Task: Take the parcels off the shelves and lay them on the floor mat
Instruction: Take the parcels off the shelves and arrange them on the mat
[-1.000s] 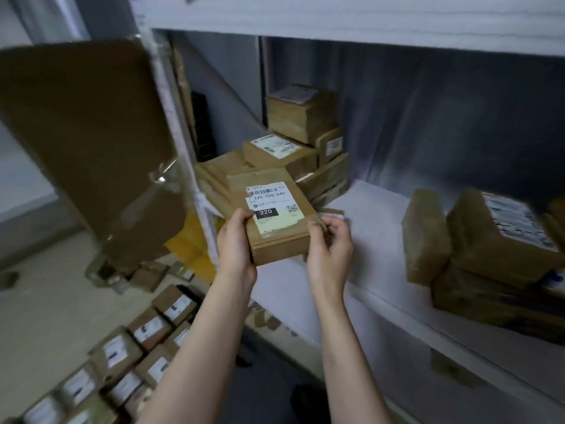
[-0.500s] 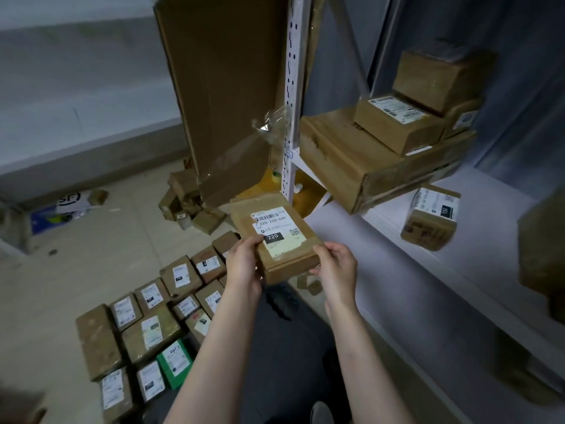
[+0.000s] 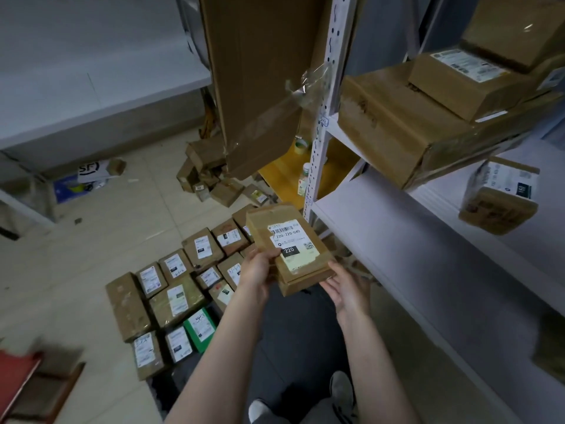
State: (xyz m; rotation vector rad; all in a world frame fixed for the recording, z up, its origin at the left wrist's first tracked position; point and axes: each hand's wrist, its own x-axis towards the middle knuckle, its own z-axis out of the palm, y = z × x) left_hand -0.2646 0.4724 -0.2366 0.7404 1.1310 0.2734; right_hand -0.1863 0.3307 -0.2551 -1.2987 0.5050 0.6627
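We hold a flat brown parcel [image 3: 290,249] w/ a "220" label in mid-air, just beside the white shelf [image 3: 382,228], above rows of floor parcels [image 3: 175,296]. L hand [image 3: 260,270] grips its left edge, thumb on top; R hand [image 3: 345,289], fingers relaxed, props its near corner.
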